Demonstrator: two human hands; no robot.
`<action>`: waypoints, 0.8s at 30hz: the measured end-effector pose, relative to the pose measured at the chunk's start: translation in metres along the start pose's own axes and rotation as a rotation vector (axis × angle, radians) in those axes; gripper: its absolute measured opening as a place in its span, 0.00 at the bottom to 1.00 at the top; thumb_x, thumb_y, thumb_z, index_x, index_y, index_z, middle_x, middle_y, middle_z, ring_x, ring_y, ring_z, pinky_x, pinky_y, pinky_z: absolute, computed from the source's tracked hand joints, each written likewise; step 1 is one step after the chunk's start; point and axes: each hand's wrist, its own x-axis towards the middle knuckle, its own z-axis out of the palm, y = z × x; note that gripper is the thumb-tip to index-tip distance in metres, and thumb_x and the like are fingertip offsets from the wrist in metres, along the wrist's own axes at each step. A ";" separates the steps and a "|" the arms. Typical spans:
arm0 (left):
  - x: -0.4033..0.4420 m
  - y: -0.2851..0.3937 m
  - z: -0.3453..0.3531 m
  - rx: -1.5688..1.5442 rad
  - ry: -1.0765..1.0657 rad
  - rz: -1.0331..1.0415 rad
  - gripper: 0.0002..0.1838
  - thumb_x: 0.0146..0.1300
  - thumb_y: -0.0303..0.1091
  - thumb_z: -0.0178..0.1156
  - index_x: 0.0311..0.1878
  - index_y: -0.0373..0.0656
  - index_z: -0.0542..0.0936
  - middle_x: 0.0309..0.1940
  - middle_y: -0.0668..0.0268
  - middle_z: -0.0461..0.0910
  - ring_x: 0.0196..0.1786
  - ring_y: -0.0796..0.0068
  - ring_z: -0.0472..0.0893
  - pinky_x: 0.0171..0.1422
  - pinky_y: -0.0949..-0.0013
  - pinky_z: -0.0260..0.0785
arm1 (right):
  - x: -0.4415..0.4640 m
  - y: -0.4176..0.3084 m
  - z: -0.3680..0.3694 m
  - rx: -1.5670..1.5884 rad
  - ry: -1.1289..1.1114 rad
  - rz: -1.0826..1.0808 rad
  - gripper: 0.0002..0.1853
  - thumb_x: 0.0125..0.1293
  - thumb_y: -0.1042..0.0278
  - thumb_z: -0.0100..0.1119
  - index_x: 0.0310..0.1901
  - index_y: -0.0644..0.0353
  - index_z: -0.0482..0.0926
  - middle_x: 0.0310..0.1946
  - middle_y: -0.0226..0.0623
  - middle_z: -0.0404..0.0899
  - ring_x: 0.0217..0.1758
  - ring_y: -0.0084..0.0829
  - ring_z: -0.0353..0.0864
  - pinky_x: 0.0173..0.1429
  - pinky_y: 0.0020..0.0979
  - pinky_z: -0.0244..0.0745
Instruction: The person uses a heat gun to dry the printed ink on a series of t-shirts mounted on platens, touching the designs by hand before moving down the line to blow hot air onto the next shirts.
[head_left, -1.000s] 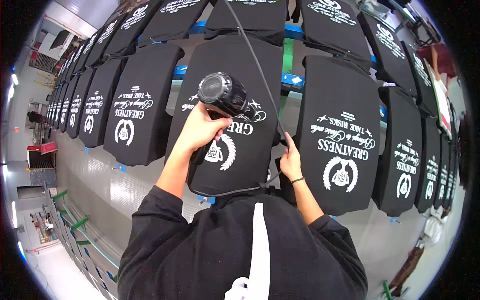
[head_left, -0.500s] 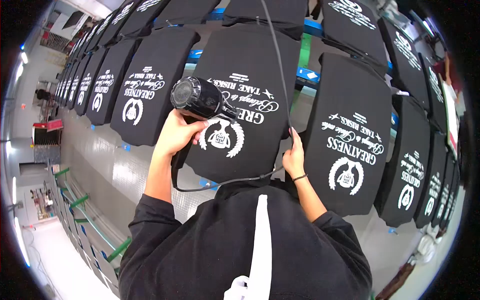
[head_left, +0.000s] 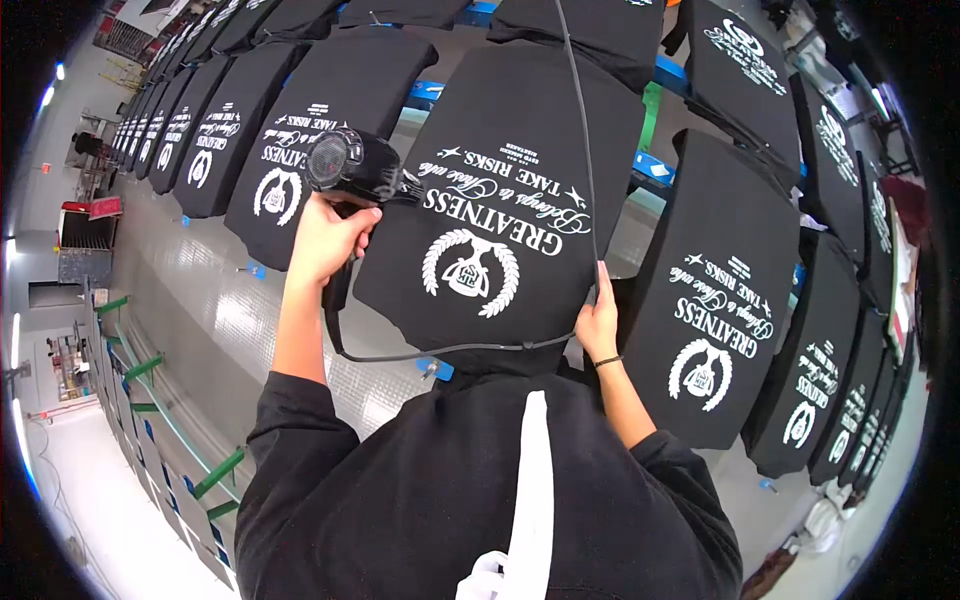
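Observation:
My left hand (head_left: 330, 240) is wrapped round the handle of a black hair dryer (head_left: 352, 165), its nozzle aimed right across a black T-shirt (head_left: 500, 110). That shirt lies flat with a white print (head_left: 500, 225) reading GREATNESS above a wreath emblem, upside down from here. At the shirt's right edge, my right hand (head_left: 598, 322) has the dryer's power cord (head_left: 585, 130) running through it. The cord loops along the shirt's near edge to the handle and also runs up out of view. The right fingertips are partly hidden.
Matching printed shirts lie in rows on both sides, including one close on the right (head_left: 725, 270) and one on the left (head_left: 345, 75). Blue supports (head_left: 655, 168) show between them. A grey floor aisle (head_left: 250, 320) and green-legged racks (head_left: 218, 472) lie left.
The hair dryer and my left hand have moved left relative to the shirt, uncovering more of its print. My right hand still holds the cord. The view has shifted slightly.

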 end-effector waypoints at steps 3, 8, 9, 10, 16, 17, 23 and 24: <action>-0.007 0.006 0.019 0.000 -0.113 -0.072 0.05 0.56 0.22 0.66 0.35 0.32 0.81 0.22 0.67 0.79 0.20 0.84 0.74 0.21 0.78 0.68 | 0.001 -0.003 -0.004 0.091 -0.049 0.144 0.43 0.51 0.90 0.41 0.74 0.62 0.57 0.65 0.55 0.70 0.65 0.48 0.74 0.67 0.34 0.68; -0.022 0.019 0.075 -0.065 -0.314 -0.101 0.09 0.55 0.21 0.68 0.39 0.30 0.80 0.26 0.64 0.81 0.21 0.83 0.76 0.21 0.76 0.70 | -0.001 -0.003 -0.014 0.090 -0.091 0.305 0.43 0.51 0.90 0.42 0.74 0.61 0.58 0.61 0.60 0.73 0.60 0.54 0.76 0.62 0.39 0.71; -0.024 0.021 0.085 -0.090 -0.348 -0.082 0.09 0.55 0.21 0.67 0.39 0.30 0.79 0.27 0.63 0.81 0.21 0.82 0.76 0.21 0.76 0.70 | -0.002 0.000 -0.016 0.089 -0.052 0.249 0.42 0.51 0.90 0.42 0.74 0.61 0.59 0.62 0.60 0.73 0.60 0.55 0.76 0.63 0.39 0.71; -0.025 0.024 0.096 -0.114 -0.382 -0.062 0.10 0.55 0.21 0.67 0.39 0.30 0.79 0.27 0.63 0.81 0.21 0.82 0.76 0.21 0.76 0.70 | -0.004 0.002 -0.019 0.087 -0.012 0.193 0.42 0.51 0.90 0.42 0.73 0.62 0.59 0.62 0.59 0.72 0.61 0.55 0.76 0.63 0.39 0.71; -0.030 0.029 0.125 -0.095 -0.412 -0.012 0.05 0.57 0.20 0.67 0.36 0.30 0.81 0.24 0.64 0.81 0.20 0.81 0.76 0.22 0.74 0.68 | -0.014 0.005 -0.038 -0.002 0.059 0.049 0.40 0.51 0.91 0.41 0.71 0.66 0.61 0.69 0.52 0.66 0.72 0.49 0.66 0.76 0.39 0.58; -0.032 0.031 0.123 -0.105 -0.400 -0.022 0.05 0.57 0.20 0.67 0.35 0.30 0.81 0.23 0.64 0.80 0.20 0.81 0.76 0.22 0.74 0.68 | -0.015 0.004 -0.041 -0.007 0.054 0.036 0.40 0.50 0.91 0.41 0.71 0.67 0.61 0.71 0.51 0.64 0.73 0.47 0.64 0.78 0.39 0.56; -0.032 0.015 0.080 0.057 -0.071 0.020 0.04 0.59 0.23 0.66 0.33 0.33 0.81 0.19 0.69 0.77 0.19 0.83 0.74 0.22 0.76 0.67 | -0.018 -0.004 -0.049 -0.059 0.120 -0.126 0.31 0.50 0.89 0.43 0.60 0.66 0.73 0.59 0.49 0.74 0.63 0.47 0.72 0.71 0.40 0.64; -0.037 0.017 0.071 0.066 -0.048 0.008 0.04 0.59 0.24 0.65 0.33 0.34 0.80 0.19 0.69 0.77 0.19 0.83 0.74 0.22 0.76 0.67 | -0.018 -0.005 -0.050 -0.053 0.118 -0.130 0.31 0.50 0.89 0.43 0.60 0.66 0.73 0.59 0.49 0.74 0.63 0.47 0.72 0.71 0.40 0.64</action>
